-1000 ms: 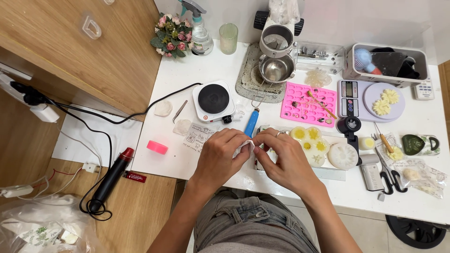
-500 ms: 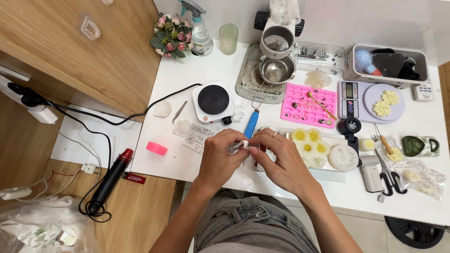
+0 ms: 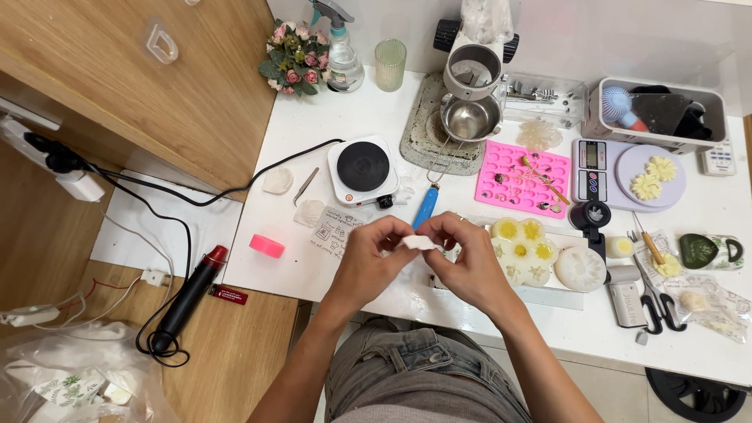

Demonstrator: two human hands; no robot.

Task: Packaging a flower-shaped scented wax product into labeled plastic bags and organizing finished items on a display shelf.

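So the thing in hand was a small white piece, looked like a little wax or clay casting, held up over the front edge of the white table, just in front of the flower mould tray; the left hand had thumb and fingertips pinched on its left end and the right hand pinched the right end, fingers of both curled in close together, so it was gripped from both sides at once; couldn't tell if it was being trimmed, peeled or just pressed, too small to see; as for progress, I'd guess somewhere mid-way: the white mould tray just beside the right hand already had several yellow-centred flower shapes sitting in it, a round white flower piece lay next to it, and two more pale flowers were on the scale further back, so a fair bit of casting looked done; the pink silicone mould only had a few bits in its cavities; the small hot plate stood bare, and the scissors lay well off to the right, untouched.
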